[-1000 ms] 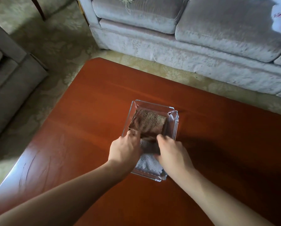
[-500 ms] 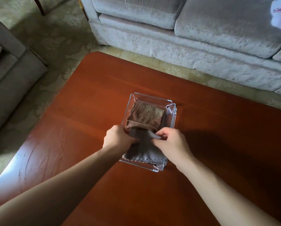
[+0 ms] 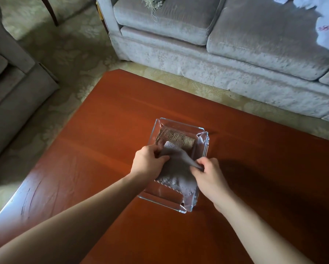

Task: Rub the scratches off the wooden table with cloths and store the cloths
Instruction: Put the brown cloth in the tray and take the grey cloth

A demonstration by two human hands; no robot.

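A clear glass tray (image 3: 202, 147) stands in the middle of the reddish wooden table (image 3: 95, 153). A folded brown cloth (image 3: 176, 139) lies in the tray's far half. A grey cloth (image 3: 176, 172) covers the near half and is lifted at its far edge. My left hand (image 3: 147, 161) grips that cloth's left far corner. My right hand (image 3: 209, 177) pinches its right edge and pulls it up a little. One corner of the grey cloth droops toward the tray's near rim.
A grey sofa (image 3: 226, 50) runs along the far side of the table. An armchair (image 3: 5, 86) stands at the left. Patterned carpet (image 3: 70, 54) lies between them. Light scratches (image 3: 26, 199) show on the table's left near part.
Both hands have lifted the grey cloth's far edge out of the tray and spread it apart. The brown cloth stays in place. The camera has tilted up slightly.
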